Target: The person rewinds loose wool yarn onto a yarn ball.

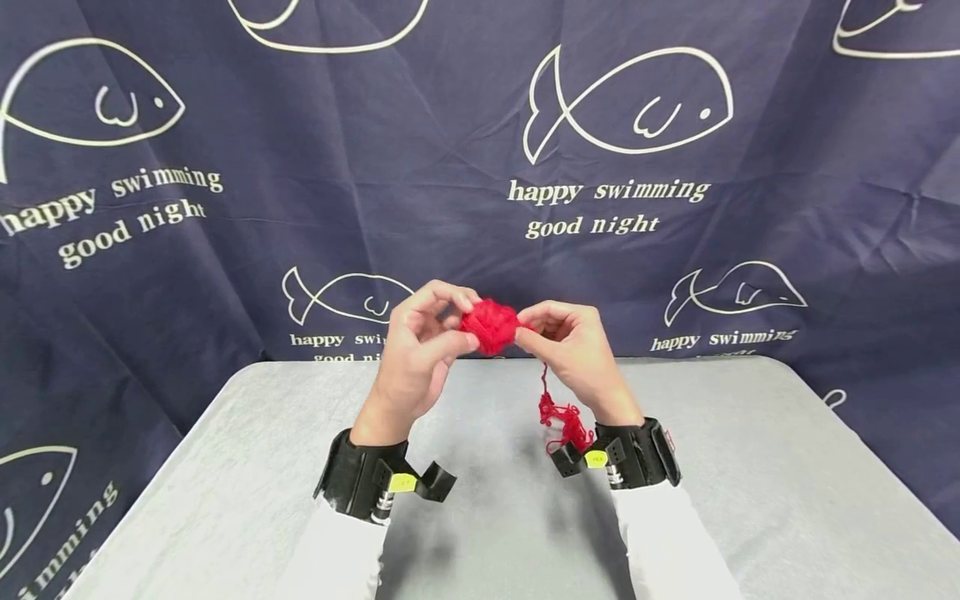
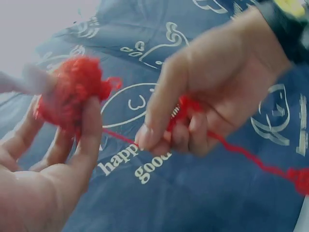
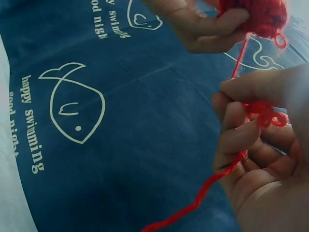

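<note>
A small red ball of yarn (image 1: 491, 326) is held up above the far edge of the table, between the thumb and fingers of my left hand (image 1: 422, 350). Just right of it, my right hand (image 1: 570, 346) pinches the red strand between thumb and forefinger. A short taut length of yarn (image 2: 120, 137) joins the ball to those fingertips. Some looped yarn (image 3: 264, 115) sits bunched within the right hand's curled fingers. From below that hand the strand (image 3: 205, 191) trails off to a loose tangle of red yarn (image 1: 564, 421) beneath the right wrist.
The pale grey table (image 1: 247, 467) spreads below both forearms. Behind it hangs a dark blue cloth (image 1: 450, 167) printed with white fish and lettering. Black straps with small camera mounts (image 1: 375, 475) wrap both wrists, above white sleeves.
</note>
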A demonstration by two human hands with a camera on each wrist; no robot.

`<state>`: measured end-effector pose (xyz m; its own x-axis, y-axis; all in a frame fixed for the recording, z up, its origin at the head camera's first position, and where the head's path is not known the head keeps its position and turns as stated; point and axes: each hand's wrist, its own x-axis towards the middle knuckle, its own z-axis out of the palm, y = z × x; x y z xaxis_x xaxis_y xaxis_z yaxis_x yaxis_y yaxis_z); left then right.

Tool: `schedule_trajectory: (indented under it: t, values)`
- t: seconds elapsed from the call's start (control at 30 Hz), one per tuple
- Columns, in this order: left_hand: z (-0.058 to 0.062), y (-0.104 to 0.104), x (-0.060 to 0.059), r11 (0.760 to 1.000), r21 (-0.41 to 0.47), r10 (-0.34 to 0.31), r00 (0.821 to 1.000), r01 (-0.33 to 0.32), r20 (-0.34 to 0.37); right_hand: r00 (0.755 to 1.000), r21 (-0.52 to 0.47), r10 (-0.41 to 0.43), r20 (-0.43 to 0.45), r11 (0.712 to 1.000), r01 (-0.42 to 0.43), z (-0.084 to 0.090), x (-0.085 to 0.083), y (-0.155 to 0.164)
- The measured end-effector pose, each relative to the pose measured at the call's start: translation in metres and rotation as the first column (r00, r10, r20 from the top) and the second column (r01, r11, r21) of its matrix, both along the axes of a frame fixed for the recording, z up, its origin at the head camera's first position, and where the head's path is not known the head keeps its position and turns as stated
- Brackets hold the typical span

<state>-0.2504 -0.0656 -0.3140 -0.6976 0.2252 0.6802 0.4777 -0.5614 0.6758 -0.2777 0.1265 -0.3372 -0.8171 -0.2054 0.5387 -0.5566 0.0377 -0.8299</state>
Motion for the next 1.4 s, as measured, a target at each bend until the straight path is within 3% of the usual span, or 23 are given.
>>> schedule_trajectory:
  t: [0.07,0.13,0.23,0.3,0.37,0.43,0.47,0.53,0.6,0.63,0.67,0.73,0.8,0.87,0.9,0.97,1.03,1.1,1.17,1.27,1.33,1.4]
  values:
    - [-0.001,-0.002,-0.002,0.998,0.066,0.019,0.997,-0.024,0.081,1.0,0.055,-0.002,0.01,0.998,0.002,0.002,0.003,-0.003]
    - [-0.001,-0.002,-0.004,0.992,0.089,0.082,0.988,-0.094,0.129,1.0,0.108,0.022,0.003,0.994,-0.022,0.007,0.009,-0.005]
    - [0.0,-0.002,-0.006,0.956,0.027,0.287,0.951,-0.292,0.117,0.997,0.183,0.072,-0.022,0.981,-0.067,0.017,0.021,-0.009]
    - [0.002,-0.001,-0.003,0.891,-0.075,0.452,0.891,-0.448,0.048,0.994,0.2,0.104,-0.04,0.975,-0.094,0.024,0.028,-0.01]
    - [0.004,0.0,0.001,0.793,-0.18,0.581,0.811,-0.582,-0.065,0.991,0.191,0.121,-0.059,0.976,-0.108,0.027,0.033,-0.01]
    - [0.005,0.0,0.005,0.7,-0.266,0.64,0.748,-0.663,-0.177,0.988,0.158,0.129,-0.088,0.981,-0.114,0.03,0.035,-0.009]
    - [0.006,0.0,0.007,0.661,-0.302,0.652,0.725,-0.687,-0.222,0.987,0.135,0.125,-0.105,0.985,-0.111,0.03,0.036,-0.007]
    - [0.003,0.0,0.005,0.604,-0.366,0.645,0.704,-0.708,-0.296,0.984,0.078,0.118,-0.134,0.991,-0.108,0.028,0.033,-0.003]
    - [-0.002,0.0,0.001,0.579,-0.427,0.609,0.717,-0.694,-0.339,0.984,0.013,0.095,-0.149,0.995,-0.094,0.025,0.029,0.002]
    - [-0.001,0.0,0.002,0.575,-0.458,0.583,0.732,-0.678,-0.352,0.985,-0.025,0.085,-0.15,0.996,-0.09,0.023,0.026,0.004]
    - [0.0,0.0,0.004,0.577,-0.489,0.549,0.754,-0.654,-0.362,0.985,-0.068,0.083,-0.149,0.993,-0.094,0.021,0.024,0.006]
    - [0.002,0.0,0.006,0.607,-0.546,0.45,0.816,-0.577,-0.362,0.986,-0.159,0.089,-0.138,0.981,-0.11,0.019,0.02,0.007]
    - [0.007,0.0,0.012,0.661,-0.597,0.314,0.89,-0.455,-0.331,0.987,-0.245,0.111,-0.12,0.96,-0.137,0.017,0.016,0.008]
    - [0.009,0.0,0.016,0.715,-0.621,0.169,0.941,-0.321,-0.292,0.985,-0.305,0.138,-0.105,0.938,-0.164,0.015,0.012,0.007]
    - [0.008,-0.001,0.016,0.745,-0.619,0.097,0.959,-0.248,-0.267,0.985,-0.321,0.144,-0.094,0.932,-0.167,0.014,0.011,0.007]
    - [0.008,-0.001,0.015,0.802,-0.587,-0.029,0.975,-0.11,-0.222,0.986,-0.327,0.151,-0.072,0.93,-0.167,0.011,0.008,0.007]
    - [0.006,-0.002,0.012,0.856,-0.516,-0.12,0.973,0.001,-0.197,0.989,-0.288,0.138,-0.058,0.946,-0.149,0.009,0.005,0.006]
    - [0.003,-0.002,0.008,0.903,-0.42,-0.181,0.965,0.088,-0.188,0.993,-0.222,0.113,-0.045,0.968,-0.12,0.006,0.003,0.005]
    - [0.0,-0.003,0.003,0.941,-0.312,-0.198,0.962,0.132,-0.189,0.995,-0.145,0.091,-0.043,0.985,-0.096,0.004,0.002,0.003]
    - [-0.001,-0.002,0.0,0.984,-0.135,-0.139,0.973,0.115,-0.184,0.995,-0.043,0.082,-0.049,0.996,-0.084,0.002,0.002,-0.001]
    - [-0.001,-0.002,-0.001,0.998,-0.023,-0.055,0.984,0.052,-0.167,0.992,-0.002,0.11,-0.059,0.994,-0.111,0.001,0.003,-0.003]
    - [0.0,-0.001,-0.002,0.997,0.069,0.052,0.988,-0.043,-0.144,0.986,0.043,0.149,-0.07,0.988,-0.146,0.001,0.004,-0.005]
